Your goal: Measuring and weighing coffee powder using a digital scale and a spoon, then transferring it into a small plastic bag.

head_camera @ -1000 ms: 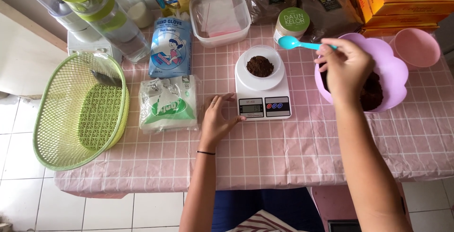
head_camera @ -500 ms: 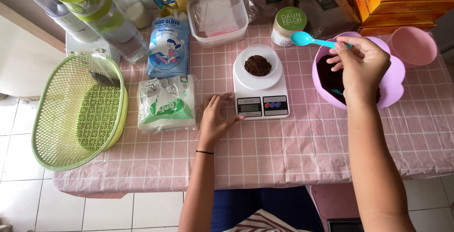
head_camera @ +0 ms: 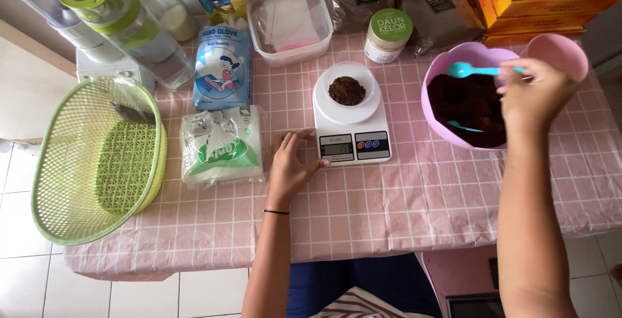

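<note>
The right hand (head_camera: 534,94) is pinching the handle of a turquoise plastic spoon (head_camera: 476,70), holding it level over the purple bowl (head_camera: 447,65) of dark brown powder. The left hand (head_camera: 289,162) is lying flat with fingers spread on the pink checked tablecloth (head_camera: 402,208), touching the white kitchen scale (head_camera: 353,127), which is carrying a small white dish (head_camera: 348,85) of the same powder. A green basket (head_camera: 91,162) is sitting at the far left.

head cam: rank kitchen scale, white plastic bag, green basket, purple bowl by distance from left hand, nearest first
From the left hand:
1. Kitchen scale, touching the fingertips, just to its right.
2. White plastic bag, close on its left, a small gap.
3. Purple bowl, right of the scale.
4. Green basket, table's left edge; nearly level with the bowl, a shade farther.
</note>
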